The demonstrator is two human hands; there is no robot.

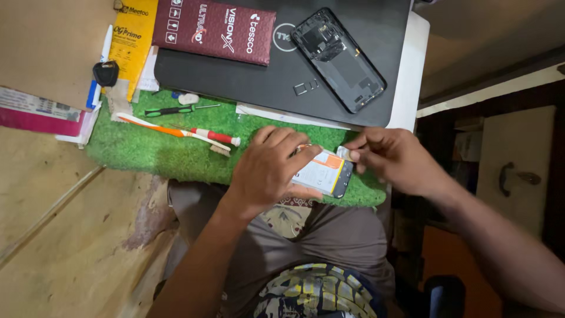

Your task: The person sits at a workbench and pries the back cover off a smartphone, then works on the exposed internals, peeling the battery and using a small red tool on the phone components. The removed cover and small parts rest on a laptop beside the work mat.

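The left hand (268, 171) grips a phone battery (325, 174), long axis toward two o'clock, where the right hand (391, 159) pinches its end tab (344, 153).

Flat white-labelled phone battery (322, 172), yellow-edged, tilted over green turf mat (153, 147).

The left hand (268, 171) grips a flat white rectangular phone battery with a yellow edge (325, 173), fingers (303, 158) curled over its top. The right hand (395, 159) pinches a small silvery tab (344, 153) at the battery's corner, just beyond the left fingertips, above a green artificial-grass mat (147, 147).
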